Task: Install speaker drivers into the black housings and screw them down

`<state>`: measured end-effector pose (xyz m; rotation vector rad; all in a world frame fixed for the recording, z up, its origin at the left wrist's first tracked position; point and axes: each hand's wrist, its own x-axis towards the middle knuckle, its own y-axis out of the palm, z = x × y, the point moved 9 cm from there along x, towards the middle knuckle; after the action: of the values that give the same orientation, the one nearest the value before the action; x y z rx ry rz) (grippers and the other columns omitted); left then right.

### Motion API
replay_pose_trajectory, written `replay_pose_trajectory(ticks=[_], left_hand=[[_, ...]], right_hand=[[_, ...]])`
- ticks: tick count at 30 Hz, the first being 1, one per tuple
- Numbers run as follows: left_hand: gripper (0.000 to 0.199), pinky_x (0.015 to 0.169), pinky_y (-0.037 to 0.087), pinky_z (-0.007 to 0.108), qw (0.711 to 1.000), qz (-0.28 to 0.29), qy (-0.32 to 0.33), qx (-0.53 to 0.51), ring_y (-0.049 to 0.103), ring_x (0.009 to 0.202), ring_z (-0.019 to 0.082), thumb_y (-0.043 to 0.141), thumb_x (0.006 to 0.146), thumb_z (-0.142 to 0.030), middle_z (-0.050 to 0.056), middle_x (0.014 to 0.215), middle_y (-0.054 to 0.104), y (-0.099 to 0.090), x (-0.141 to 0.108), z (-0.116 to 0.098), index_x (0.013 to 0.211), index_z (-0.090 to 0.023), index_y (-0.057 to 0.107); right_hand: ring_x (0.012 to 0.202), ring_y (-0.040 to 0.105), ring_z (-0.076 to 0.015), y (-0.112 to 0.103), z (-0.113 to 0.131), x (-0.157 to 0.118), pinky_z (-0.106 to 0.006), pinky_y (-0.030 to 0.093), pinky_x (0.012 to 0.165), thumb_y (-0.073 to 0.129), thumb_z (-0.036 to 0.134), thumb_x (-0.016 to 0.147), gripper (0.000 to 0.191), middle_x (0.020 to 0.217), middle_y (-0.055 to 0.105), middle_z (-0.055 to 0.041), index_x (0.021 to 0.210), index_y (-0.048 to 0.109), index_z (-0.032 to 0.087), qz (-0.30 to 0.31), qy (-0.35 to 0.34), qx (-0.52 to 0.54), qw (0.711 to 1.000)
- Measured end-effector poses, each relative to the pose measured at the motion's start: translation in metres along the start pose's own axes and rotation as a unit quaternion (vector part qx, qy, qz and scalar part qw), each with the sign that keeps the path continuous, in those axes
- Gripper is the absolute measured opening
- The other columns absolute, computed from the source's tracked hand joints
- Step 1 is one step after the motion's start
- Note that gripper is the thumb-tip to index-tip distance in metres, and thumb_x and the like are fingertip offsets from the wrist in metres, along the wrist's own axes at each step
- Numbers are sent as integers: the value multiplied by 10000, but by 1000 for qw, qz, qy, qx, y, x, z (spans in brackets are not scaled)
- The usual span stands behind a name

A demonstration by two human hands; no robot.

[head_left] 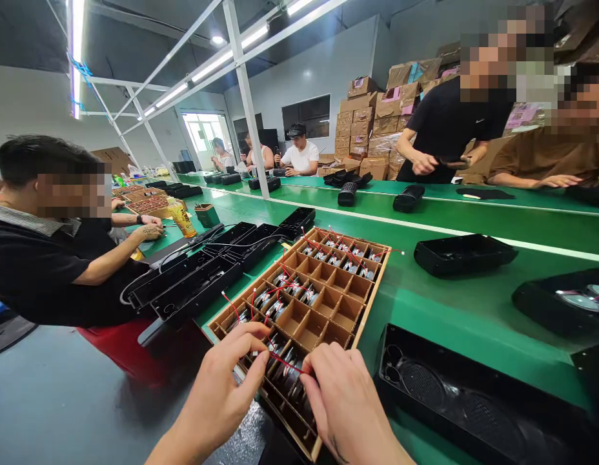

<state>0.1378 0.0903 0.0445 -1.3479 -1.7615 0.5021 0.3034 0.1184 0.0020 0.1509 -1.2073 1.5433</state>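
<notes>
Both hands are over the near end of a divided cardboard tray. A thin red wire stretches between them. My left hand pinches one end of it, near a small pale connector. My right hand grips the wire farther along, with its fingertips closed. Beneath the hands, round speaker drivers with red leads stand in the tray's cells, partly covered by my fingers. More drivers sit in the middle and far cells. Several cells between them hold nothing.
An open black speaker housing lies to the right, with another behind it. More black housings lie left of the tray. A co-worker works at the left; another person stands across the green bench.
</notes>
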Motion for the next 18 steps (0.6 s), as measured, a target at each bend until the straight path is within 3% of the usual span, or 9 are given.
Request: replay_pose_trajectory(ticks=[4, 8, 11, 14, 16, 18], left_hand=[[250, 837, 582, 269, 994, -52, -31, -86, 761, 967, 184, 509, 1054, -374, 43, 1101, 784, 8, -1, -10, 963, -243, 701], [180, 966, 551, 267, 983, -131, -11, -128, 738, 1096, 192, 569, 1045, -362, 26, 1084, 783, 2, -2, -32, 1042, -257, 715], [200, 834, 583, 237, 968, -141, -38, -204, 746, 941, 170, 569, 1059, -376, 22, 1005, 771, 2, 5, -41, 993, -240, 699], [218, 750, 587, 237, 940, -150, -52, -302, 707, 840, 161, 575, 1068, -402, 5, 918, 728, 5, 9, -56, 951, -240, 663], [207, 774, 589, 276, 912, -152, -33, -379, 678, 831, 173, 596, 1061, -412, -13, 868, 687, 9, 10, -76, 934, -255, 639], [205, 751, 579, 302, 879, -123, -18, -461, 649, 786, 181, 622, 1047, -420, -22, 800, 645, 25, 8, -100, 911, -266, 628]], right_hand=[[816, 556, -178, -25, -1, -3, -320, 435, 756, 462, 153, 1031, 125, 895, 606, -12, 939, 501, 227, -34, 15, 133, 990], [961, 613, -138, -51, 0, -2, -253, 518, 835, 447, 195, 1066, 103, 995, 604, -17, 993, 504, 240, -87, 33, 238, 967], [1054, 611, -141, -67, -9, -1, -264, 532, 913, 424, 200, 1082, 102, 1004, 584, -26, 1039, 503, 248, -158, 66, 285, 943], [1089, 590, -175, -94, -16, -10, -363, 574, 969, 375, 254, 1103, 124, 959, 526, -30, 1020, 467, 252, -255, 82, 323, 908], [1019, 565, -199, -123, -15, -23, -486, 588, 996, 410, 307, 1097, 139, 908, 488, -27, 987, 471, 247, -322, 76, 347, 878], [911, 514, -204, -152, -15, -41, -571, 579, 1008, 482, 334, 1072, 177, 834, 443, -17, 924, 487, 238, -373, 88, 349, 855]])
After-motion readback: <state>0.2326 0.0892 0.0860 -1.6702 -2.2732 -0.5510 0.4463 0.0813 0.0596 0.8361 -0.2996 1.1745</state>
